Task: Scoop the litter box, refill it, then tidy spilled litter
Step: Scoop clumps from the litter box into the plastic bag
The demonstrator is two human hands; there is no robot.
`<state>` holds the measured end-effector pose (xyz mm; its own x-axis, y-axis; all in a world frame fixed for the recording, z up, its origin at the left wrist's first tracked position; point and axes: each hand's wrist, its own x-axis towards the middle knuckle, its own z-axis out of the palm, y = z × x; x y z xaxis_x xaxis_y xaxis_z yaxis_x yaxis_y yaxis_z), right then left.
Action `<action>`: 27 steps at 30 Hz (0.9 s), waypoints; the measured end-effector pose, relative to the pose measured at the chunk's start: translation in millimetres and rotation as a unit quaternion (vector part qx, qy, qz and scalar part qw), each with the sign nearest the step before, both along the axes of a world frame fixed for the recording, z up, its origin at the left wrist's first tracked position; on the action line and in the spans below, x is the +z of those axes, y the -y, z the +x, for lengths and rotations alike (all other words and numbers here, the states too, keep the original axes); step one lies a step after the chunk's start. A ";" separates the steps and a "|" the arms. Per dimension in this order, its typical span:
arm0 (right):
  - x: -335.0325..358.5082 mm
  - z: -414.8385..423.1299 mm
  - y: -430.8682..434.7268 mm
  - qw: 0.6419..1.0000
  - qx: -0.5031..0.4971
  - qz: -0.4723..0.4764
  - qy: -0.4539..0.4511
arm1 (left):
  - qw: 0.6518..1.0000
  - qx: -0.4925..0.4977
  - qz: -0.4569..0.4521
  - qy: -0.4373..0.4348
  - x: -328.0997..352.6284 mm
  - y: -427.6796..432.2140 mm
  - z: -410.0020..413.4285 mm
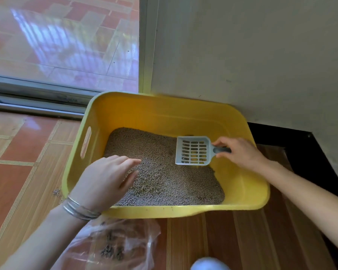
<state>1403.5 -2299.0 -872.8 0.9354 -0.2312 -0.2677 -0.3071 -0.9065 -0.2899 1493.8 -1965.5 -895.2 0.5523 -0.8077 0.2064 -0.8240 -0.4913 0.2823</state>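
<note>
A yellow litter box (248,190) stands on the floor against the wall, with grey-brown pellet litter (164,172) spread over its bottom. My right hand (240,152) grips the dark handle of a grey slotted scoop (192,150), whose head lies on the litter at the box's right side. My left hand (107,178) reaches over the box's near-left rim with straight fingers just above the litter, holding nothing. A clear plastic bag (113,244) with dark clumps in it lies on the floor in front of the box.
A few spilled pellets (57,192) lie on the tiled floor left of the box. A sliding glass door (62,45) runs along the back left, a pale wall (252,55) behind the box. A dark baseboard (304,151) edges the floor at right.
</note>
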 end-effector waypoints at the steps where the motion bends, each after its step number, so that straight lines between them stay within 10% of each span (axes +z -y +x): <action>1: 4.0 4.1 0.5 0.999 0.028 -0.019 -0.010 | 1.000 0.002 -0.004 -0.003 4.6 -2.1 -3.2; 12: 11.1 90.7 28.2 0.867 0.365 -0.324 -0.097 | 0.996 0.009 0.090 0.013 -13.4 -15.8 -38.1; 27: -64.1 78.5 29.5 0.789 0.552 -0.102 -0.251 | 0.980 0.017 0.201 -0.004 -14.9 -15.0 -38.1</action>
